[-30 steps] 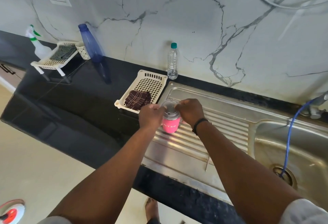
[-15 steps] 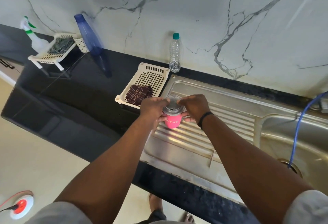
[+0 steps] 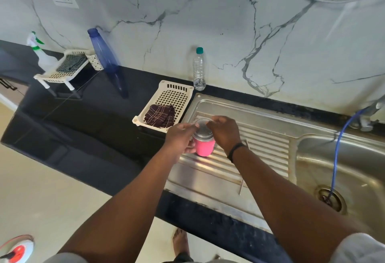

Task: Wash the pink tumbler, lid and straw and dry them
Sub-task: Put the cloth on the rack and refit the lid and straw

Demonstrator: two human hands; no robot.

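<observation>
The pink tumbler [image 3: 204, 147] stands upright on the ribbed steel drainboard [image 3: 264, 137], with a clear lid [image 3: 202, 127] on its metal rim. My left hand [image 3: 180, 137] grips the tumbler's left side. My right hand [image 3: 224, 132] holds the lid's right edge with curled fingers. A thin metal straw [image 3: 241, 185] lies on the drainboard near its front edge, partly hidden behind my right forearm.
A cream perforated tray [image 3: 177, 95] with a folded dark checked cloth [image 3: 159, 115] sits left of the drainboard. A small water bottle [image 3: 199, 70] and a blue bottle [image 3: 104, 54] stand by the wall. The sink basin [image 3: 343, 169] with a blue hose [image 3: 337, 154] lies right.
Both hands stay on the tumbler and lid. The camera view has shifted, and the fingers have turned slightly around the lid's rim.
</observation>
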